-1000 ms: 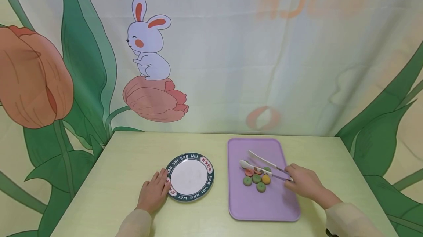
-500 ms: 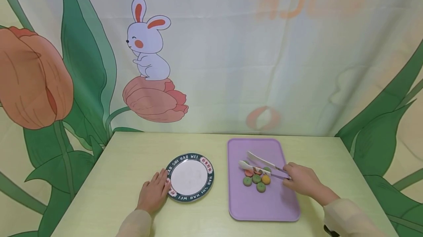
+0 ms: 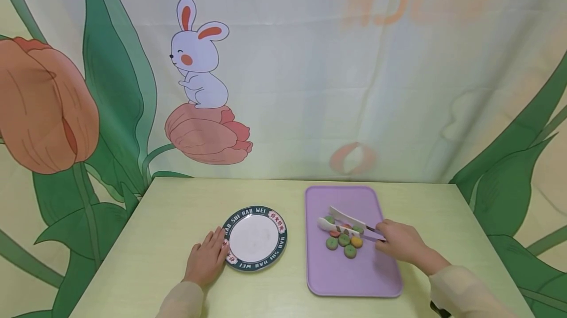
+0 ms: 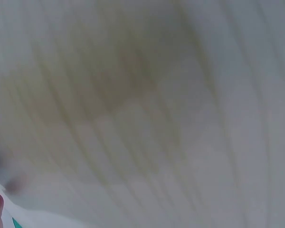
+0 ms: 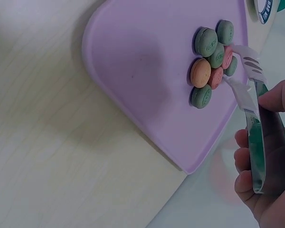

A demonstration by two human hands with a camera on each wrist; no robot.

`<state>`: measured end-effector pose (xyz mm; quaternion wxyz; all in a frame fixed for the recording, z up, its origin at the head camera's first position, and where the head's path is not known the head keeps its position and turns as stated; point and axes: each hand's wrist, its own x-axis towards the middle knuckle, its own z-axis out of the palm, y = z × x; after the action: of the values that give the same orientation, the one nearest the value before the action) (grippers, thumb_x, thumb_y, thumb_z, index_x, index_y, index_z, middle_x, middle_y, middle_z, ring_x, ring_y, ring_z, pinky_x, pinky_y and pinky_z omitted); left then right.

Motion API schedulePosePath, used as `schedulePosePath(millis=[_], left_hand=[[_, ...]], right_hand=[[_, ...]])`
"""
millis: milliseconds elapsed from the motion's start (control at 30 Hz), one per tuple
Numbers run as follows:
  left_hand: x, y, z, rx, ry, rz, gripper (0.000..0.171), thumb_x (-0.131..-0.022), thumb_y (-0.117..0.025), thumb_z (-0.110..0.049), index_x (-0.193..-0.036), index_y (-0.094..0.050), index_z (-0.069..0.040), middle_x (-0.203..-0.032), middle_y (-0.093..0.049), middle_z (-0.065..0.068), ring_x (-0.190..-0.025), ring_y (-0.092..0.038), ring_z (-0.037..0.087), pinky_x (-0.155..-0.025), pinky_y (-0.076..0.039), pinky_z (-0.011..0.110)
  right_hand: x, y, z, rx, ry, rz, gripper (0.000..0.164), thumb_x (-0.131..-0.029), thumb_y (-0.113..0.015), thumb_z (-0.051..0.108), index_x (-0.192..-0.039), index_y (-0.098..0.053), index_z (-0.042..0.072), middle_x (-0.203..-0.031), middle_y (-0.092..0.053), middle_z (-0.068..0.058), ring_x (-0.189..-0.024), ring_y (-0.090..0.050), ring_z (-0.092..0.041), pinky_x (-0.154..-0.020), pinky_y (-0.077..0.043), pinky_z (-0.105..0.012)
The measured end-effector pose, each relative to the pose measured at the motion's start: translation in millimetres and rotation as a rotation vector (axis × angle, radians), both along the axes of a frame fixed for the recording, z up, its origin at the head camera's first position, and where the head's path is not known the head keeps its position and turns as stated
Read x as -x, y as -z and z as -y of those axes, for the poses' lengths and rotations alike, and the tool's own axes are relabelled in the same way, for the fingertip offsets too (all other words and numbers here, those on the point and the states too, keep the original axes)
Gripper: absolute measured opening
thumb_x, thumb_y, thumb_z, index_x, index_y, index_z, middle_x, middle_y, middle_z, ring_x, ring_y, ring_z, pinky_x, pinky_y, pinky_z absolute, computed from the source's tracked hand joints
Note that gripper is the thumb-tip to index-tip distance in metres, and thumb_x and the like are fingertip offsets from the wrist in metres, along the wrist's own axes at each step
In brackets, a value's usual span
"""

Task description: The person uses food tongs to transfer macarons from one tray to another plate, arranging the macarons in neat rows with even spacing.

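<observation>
My right hand [image 3: 400, 240] grips a pair of tongs [image 3: 347, 216] with metal arms and white tips. The tips are spread apart over a cluster of green, pink and yellow macarons [image 3: 344, 240] on a purple tray [image 3: 350, 278]. In the right wrist view the tongs [image 5: 258, 137] lie between thumb and curled fingers, their white ends beside the pink and green macarons [image 5: 216, 56]. My left hand [image 3: 205, 257] lies flat, fingertips touching the left rim of a round white plate [image 3: 252, 237] with a dark green border. Pale blurred material covers most of the left wrist view.
A pale wooden table [image 3: 155, 239] carries the plate on the left and the tray on the right, with a gap between them. Behind its far edge hangs a curtain [image 3: 292, 86] printed with tulips and a rabbit.
My right hand and the tongs have shifted a little to the left over the macarons. My left hand stays at the plate's rim.
</observation>
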<state>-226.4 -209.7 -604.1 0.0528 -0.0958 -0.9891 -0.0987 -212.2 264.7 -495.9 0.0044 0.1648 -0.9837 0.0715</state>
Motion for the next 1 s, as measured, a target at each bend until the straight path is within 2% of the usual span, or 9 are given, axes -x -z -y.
schedulePosePath(millis=[1000], left_hand=[[1.0,2.2,0.4,-0.011,-0.007,0.016,0.053,-0.092,-0.036,-0.038,-0.137,-0.032,-0.009,-0.142,-0.032,0.008,-0.13,-0.031,0.03,-0.097,-0.031,0.052]], right_hand=[[-6.4,-7.3,6.4,-0.052,-0.049,-0.062,0.007,-0.068,-0.058,0.017,-0.067,-0.052,0.013,-0.063,-0.04,0.005,-0.05,-0.032,-0.009,-0.04,-0.025,-0.023]])
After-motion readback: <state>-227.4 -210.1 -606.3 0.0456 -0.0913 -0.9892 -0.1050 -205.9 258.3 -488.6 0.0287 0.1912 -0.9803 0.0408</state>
